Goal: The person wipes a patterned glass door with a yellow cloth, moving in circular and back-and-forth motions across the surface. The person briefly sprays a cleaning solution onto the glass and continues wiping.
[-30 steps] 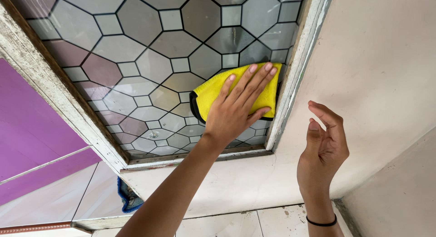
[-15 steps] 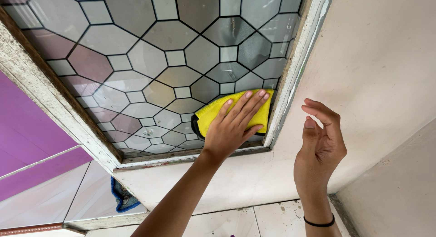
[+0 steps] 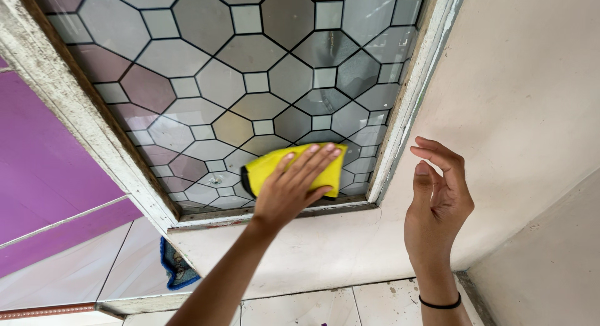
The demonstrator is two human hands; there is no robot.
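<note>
Yellow is the colour of the cloth point(image 3: 294, 167), which lies flat against the window glass point(image 3: 250, 82) near the bottom edge of the window, a little below the middle of the frame. The left hand point(image 3: 290, 188) lies on top of it with its fingers spread out flat, pressing the cloth to the glass (it is not pinching or gripping it, just pushing on it). A thin black edge of the cloth shows at its left side.

The right hand point(image 3: 437, 204) is at the lower right of the frame. It is open and holds nothing, with the fingers loosely curled, close in front of the pale wall point(image 3: 519, 95). I cannot tell if it touches the wall. There is a thin black band point(image 3: 440, 303) around that wrist. The two hands are well apart.

The glass is made of many small pieces, eight-sided ones and little squares, with dark lines between them. Around it runs a worn white wooden frame point(image 3: 400, 107). At the left of the frame is a purple wall point(image 3: 37, 170). At the bottom left a blue rag point(image 3: 175, 266) peeks out below the window, next to pale tiles point(image 3: 81, 270).
</note>
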